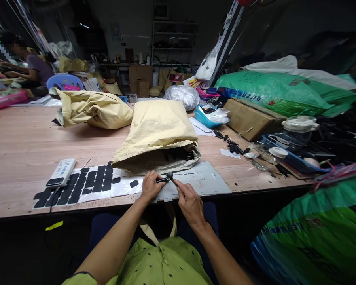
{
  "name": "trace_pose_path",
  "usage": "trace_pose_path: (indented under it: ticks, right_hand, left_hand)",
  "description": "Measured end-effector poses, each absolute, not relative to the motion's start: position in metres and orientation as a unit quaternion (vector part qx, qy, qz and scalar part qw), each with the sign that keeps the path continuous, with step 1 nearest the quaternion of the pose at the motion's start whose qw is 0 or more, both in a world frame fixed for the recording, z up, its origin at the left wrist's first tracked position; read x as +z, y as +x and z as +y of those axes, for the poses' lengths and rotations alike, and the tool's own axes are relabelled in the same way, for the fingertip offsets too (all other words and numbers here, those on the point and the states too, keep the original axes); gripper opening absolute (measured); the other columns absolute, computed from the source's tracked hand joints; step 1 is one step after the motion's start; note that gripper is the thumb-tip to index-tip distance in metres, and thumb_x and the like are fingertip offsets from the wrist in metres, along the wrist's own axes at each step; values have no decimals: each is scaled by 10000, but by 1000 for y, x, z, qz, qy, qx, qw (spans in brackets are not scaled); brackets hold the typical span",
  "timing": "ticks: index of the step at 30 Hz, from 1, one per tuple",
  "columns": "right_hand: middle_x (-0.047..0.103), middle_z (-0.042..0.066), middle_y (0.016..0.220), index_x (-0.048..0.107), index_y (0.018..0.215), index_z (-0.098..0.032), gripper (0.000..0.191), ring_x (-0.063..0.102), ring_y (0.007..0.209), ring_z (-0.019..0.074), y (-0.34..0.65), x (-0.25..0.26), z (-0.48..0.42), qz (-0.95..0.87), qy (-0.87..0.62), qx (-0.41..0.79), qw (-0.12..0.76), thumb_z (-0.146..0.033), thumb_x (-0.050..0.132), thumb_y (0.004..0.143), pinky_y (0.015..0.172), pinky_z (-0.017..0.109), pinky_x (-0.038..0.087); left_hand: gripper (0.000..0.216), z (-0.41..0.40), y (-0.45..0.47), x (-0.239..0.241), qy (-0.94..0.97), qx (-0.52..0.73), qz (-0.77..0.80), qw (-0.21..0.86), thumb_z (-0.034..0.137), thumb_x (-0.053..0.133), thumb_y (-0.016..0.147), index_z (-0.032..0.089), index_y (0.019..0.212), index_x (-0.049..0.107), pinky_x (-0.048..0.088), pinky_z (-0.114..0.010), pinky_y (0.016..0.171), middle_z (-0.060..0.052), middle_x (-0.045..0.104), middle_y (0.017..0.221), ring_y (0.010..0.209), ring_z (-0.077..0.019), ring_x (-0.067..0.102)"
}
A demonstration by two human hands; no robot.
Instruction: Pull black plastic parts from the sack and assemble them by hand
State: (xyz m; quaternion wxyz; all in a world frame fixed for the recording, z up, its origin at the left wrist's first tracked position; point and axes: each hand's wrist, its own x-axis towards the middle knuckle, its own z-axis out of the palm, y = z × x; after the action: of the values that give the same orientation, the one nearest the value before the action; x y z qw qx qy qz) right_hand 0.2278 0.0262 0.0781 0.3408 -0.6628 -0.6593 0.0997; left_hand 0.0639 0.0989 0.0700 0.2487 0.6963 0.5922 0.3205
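My left hand (151, 187) is closed on a small black part with a round knob (169, 175), just in front of a paper sack. From the other side my right hand (190, 201) grips a thin dark rod-like piece (174, 182) that meets the knob. Whether the two pieces are joined, I cannot tell. Beneath the hands lies a grey board (212, 183) at the table's front edge. The cream sack (163, 122) lies with its mouth toward me, dark items inside. Left of my hands a white sheet (127, 174) carries rows of black rounded squares (98, 185).
A white device with a cable (61, 172) sits on the left. Behind it lies another cream sack (97, 110). To the right are loose black parts (233, 146), a cardboard box (250, 118), a clear jar (299, 128) and green sacks (273, 89). A person (37, 67) sits at far left.
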Motion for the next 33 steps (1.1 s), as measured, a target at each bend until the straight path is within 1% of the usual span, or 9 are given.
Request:
trace_pose_path:
  ticks: [4,6,9,13,18,24,26,29,33]
  right_hand:
    - [664,29,996,644,1275,-295,385,604,901,150,240,82,41,-643,-674,84,353,-235,440,954,735,234,419]
    - [655,29,976,648,1271,-300,381,585,895,151,251,85,56,-629,-694,61,346,-225,455,952,733,241,396]
    - [630,37,907,681,1230,-286,357,532,816,152,268,83,81,-603,-742,20,293,-205,494,936,680,259,336]
    - [602,50,869,712,1181,-270,331,458,777,155,278,68,99,-608,-756,-19,244,-189,518,926,672,283,272]
    - [591,52,883,703,1189,-293,340,419,791,163,276,54,98,-613,-748,-63,248,-190,517,924,684,303,230]
    - [585,53,898,694,1188,-295,336,415,800,168,275,57,96,-612,-748,-57,251,-198,513,923,684,311,231]
    - [583,55,898,695,1185,-292,334,415,800,168,275,57,96,-611,-748,-53,252,-195,518,918,682,312,230]
    - [586,56,907,692,1191,-287,337,418,805,170,274,57,97,-612,-747,-52,255,-196,515,918,686,312,232]
    - [591,55,907,688,1199,-284,335,424,817,173,274,55,97,-612,-746,-58,256,-207,511,925,696,310,235]
  left_hand:
    - [103,99,63,70,703,317,588,242,134,747,707,186,737,663,411,-306,790,-11,621,811,838,-191,536]
    - [91,98,63,70,709,313,586,237,144,746,718,182,775,687,414,-312,796,-19,625,824,849,-196,538]
    - [116,97,63,71,718,307,582,228,153,735,728,186,838,723,421,-325,809,-30,633,846,866,-205,540]
    - [184,96,63,70,721,305,581,223,124,716,713,193,881,745,430,-334,829,-31,634,844,870,-207,538]
    - [171,98,63,71,723,294,583,225,165,715,727,204,891,747,430,-340,839,-30,626,852,882,-210,541]
    - [154,89,59,75,751,279,558,217,198,723,733,212,886,740,419,-359,854,-34,638,862,903,-225,533]
    - [157,78,56,74,769,288,530,213,199,733,724,222,879,739,418,-373,887,-43,645,933,954,-233,538]
    - [171,56,47,72,802,289,481,203,207,765,699,241,865,745,388,-428,995,-69,622,1158,1114,-270,527]
    - [218,29,33,67,858,232,422,180,224,793,674,268,883,750,226,-549,1151,-73,514,1414,1301,-335,441]
